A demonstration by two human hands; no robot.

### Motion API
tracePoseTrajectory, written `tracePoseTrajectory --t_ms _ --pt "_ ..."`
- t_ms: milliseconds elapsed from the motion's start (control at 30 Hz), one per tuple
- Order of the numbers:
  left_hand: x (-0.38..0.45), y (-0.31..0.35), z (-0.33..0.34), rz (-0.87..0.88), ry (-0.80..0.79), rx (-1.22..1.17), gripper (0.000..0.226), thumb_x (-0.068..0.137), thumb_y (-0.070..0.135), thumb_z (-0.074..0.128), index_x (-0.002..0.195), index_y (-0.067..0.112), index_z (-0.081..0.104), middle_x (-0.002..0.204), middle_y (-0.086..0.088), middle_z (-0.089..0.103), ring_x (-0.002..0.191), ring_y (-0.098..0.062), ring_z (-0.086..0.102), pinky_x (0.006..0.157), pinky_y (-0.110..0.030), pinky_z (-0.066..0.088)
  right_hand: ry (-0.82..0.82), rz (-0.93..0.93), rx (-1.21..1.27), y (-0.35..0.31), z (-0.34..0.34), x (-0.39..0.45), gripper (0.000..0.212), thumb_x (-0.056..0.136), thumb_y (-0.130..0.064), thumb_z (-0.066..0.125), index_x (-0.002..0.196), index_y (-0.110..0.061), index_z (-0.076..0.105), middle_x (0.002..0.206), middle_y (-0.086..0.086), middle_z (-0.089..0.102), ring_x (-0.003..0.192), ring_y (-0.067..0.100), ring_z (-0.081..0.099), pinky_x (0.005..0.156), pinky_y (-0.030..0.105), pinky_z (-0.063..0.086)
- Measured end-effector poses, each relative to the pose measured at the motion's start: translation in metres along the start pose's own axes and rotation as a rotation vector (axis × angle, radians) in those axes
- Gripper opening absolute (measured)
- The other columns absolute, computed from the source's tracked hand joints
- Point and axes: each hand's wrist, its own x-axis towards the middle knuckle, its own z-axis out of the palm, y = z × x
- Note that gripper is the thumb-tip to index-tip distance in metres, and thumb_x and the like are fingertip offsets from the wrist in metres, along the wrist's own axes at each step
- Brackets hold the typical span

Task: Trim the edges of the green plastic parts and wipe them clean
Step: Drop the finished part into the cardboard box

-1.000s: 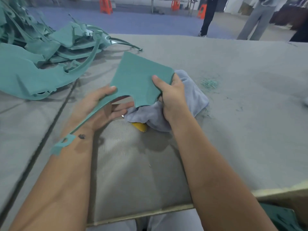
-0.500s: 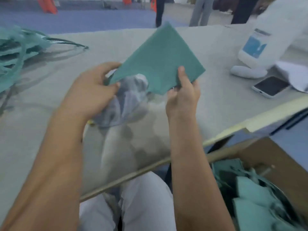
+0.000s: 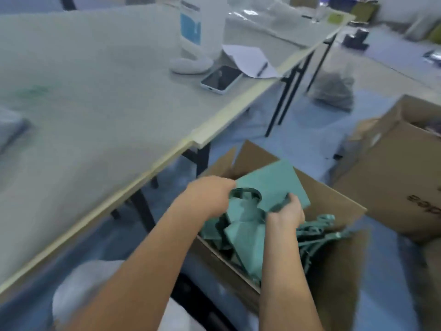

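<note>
Now both hands hold the flat green plastic part [image 3: 274, 185] over the open brown cardboard box [image 3: 338, 206] at near right, below the table edge. The left hand [image 3: 210, 194] grips its left rim; the right hand [image 3: 286, 211] pinches its near edge. Its broad end points far-right, above the green parts piled inside [image 3: 241, 232].

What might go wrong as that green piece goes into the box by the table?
The green part, held by the left hand and right hand, could snag on the tangled parts already in the cardboard box. It may also catch a raised box flap and slide to the floor.
</note>
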Motion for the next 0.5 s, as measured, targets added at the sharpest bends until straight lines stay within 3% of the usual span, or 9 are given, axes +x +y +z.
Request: tracePoseTrajectory --t_ms 100,200,267,367,500 --pt "0.017 0.004 0.029 -0.024 0.106 -0.254 0.04 0.102 0.026 0.041 0.143 0.027 0.041 0.137 -0.007 0.05 0.104 -0.026 0.057 0.082 -0.04 0.051 0.135 -0.009 -0.016 -0.005 -0.03 0.029 0.049 0.087 -0.014 0.066 0.133 -0.012 0.048 0.116 0.008 0.063 0.092 0.029 0.066 0.069 0.033 0.053" --pt "0.02 -0.011 0.053 -0.058 0.005 -0.498 0.042 0.103 0.036 0.04 0.144 0.03 0.038 0.144 -0.003 0.043 0.112 -0.018 0.054 0.085 -0.029 0.043 0.144 0.046 -0.052 0.002 -0.043 0.045 0.044 0.091 -0.009 0.061 0.134 -0.01 0.048 0.123 0.01 0.06 0.102 0.031 0.064 0.086 0.041 0.054" --pt "0.017 -0.022 0.064 -0.088 -0.058 -0.575 0.043 0.102 0.034 0.043 0.145 0.033 0.037 0.147 -0.001 0.04 0.105 -0.011 0.051 0.081 -0.024 0.037 0.162 0.061 -0.075 0.008 -0.047 0.051 0.039 0.091 -0.001 0.057 0.13 -0.008 0.052 0.122 0.013 0.061 0.102 0.031 0.063 0.088 0.043 0.053" --pt "0.017 -0.037 0.077 -0.103 -0.02 -0.761 0.049 0.101 0.021 0.047 0.145 0.037 0.032 0.149 0.002 0.035 0.088 -0.002 0.046 0.072 -0.018 0.038 0.211 -0.034 -0.084 0.019 -0.049 0.05 0.038 0.093 0.003 0.051 0.126 -0.014 0.054 0.121 0.011 0.062 0.094 0.027 0.061 0.077 0.035 0.051" --pt "0.018 -0.044 0.082 -0.094 0.049 -0.803 0.044 0.1 0.021 0.05 0.137 0.042 0.041 0.142 0.005 0.042 0.09 -0.002 0.045 0.079 -0.024 0.04 0.301 -0.07 -0.02 0.014 -0.043 0.051 0.043 0.097 -0.004 0.05 0.136 -0.022 0.047 0.131 0.007 0.056 0.106 0.025 0.059 0.088 0.04 0.052"
